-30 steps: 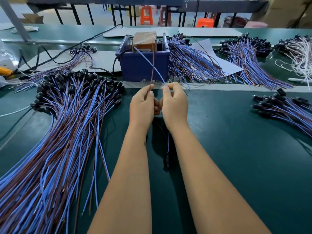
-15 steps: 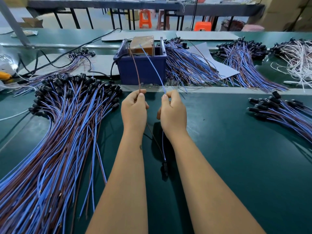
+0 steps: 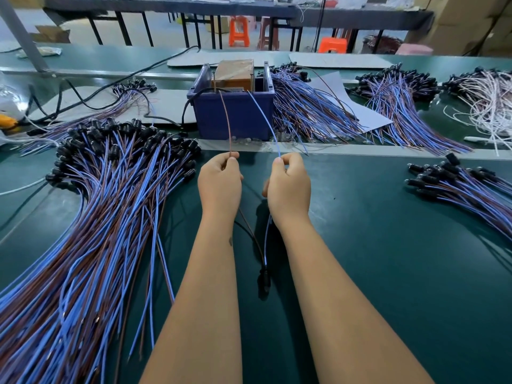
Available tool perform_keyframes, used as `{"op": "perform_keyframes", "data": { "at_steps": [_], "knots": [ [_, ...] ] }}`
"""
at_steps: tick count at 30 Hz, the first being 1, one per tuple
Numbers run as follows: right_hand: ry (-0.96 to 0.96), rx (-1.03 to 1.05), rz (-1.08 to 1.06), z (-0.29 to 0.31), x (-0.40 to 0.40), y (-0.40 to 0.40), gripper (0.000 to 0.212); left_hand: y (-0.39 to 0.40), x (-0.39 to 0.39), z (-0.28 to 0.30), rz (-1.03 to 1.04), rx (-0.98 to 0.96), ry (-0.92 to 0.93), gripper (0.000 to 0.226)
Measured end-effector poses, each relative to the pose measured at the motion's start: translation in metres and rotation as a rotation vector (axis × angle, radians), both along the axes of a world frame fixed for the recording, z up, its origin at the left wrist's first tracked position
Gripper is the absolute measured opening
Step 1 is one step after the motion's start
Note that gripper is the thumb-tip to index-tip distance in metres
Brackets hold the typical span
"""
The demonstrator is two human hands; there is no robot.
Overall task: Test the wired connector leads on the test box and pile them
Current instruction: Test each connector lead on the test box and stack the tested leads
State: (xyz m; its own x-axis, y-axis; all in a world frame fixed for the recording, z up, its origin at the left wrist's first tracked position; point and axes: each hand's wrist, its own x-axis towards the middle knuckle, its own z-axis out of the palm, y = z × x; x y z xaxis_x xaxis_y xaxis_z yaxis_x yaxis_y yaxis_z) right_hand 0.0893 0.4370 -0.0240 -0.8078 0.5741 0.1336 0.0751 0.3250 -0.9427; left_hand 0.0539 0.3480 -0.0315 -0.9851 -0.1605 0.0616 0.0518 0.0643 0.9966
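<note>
Our left hand pinches the brown wire, our right hand the blue wire, both tips reaching the test box. Risk: thin wires flex, so we may lose contact and get a false reading.

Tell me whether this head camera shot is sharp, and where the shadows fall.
Head view: hands and wires are sharp; the left hand and right hand cast dark shadows on the green table between the forearms; wide-angle lens bows the table's edges; background stools slightly soft.

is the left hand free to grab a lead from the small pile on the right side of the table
Probably not as things stand. The left hand pinches the brown wire, and the right hand and its forearm lie between it and the small pile. The right hand is nearer.
</note>
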Motion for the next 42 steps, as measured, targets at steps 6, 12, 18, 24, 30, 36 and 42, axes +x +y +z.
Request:
{"op": "perform_keyframes", "data": {
  "at_steps": [6, 12, 18, 24, 30, 36, 42],
  "knots": [
    [0.007, -0.032, -0.007, 0.0011, 0.0023, -0.0013, 0.017, -0.0009, 0.0003, 0.0001, 0.043, -0.009, 0.003, 0.023],
    [0.016, -0.050, -0.017, 0.0006, 0.0018, -0.0009, 0.018, -0.0004, 0.0010, 0.0008, 0.044, 0.006, -0.005, 0.022],
    [0.018, -0.057, -0.025, -0.0001, 0.0009, -0.0014, 0.020, -0.0014, 0.0012, 0.0021, 0.042, 0.008, -0.015, 0.023],
    [0.038, -0.079, -0.046, -0.0009, 0.0012, -0.0008, 0.020, -0.0015, 0.0018, 0.0023, 0.036, 0.025, -0.024, 0.023],
    [0.045, -0.095, -0.053, -0.0016, 0.0009, -0.0003, 0.020, -0.0013, 0.0020, 0.0022, 0.051, 0.049, -0.019, 0.023],
    [0.048, -0.094, -0.053, -0.0022, 0.0001, 0.0006, 0.019, -0.0037, 0.0020, 0.0031, 0.138, 0.142, -0.021, 0.026],
    [0.049, -0.091, -0.046, -0.0022, 0.0001, 0.0006, 0.020, -0.0033, 0.0014, 0.0022, 0.143, 0.159, -0.028, 0.028]
  ]
}}
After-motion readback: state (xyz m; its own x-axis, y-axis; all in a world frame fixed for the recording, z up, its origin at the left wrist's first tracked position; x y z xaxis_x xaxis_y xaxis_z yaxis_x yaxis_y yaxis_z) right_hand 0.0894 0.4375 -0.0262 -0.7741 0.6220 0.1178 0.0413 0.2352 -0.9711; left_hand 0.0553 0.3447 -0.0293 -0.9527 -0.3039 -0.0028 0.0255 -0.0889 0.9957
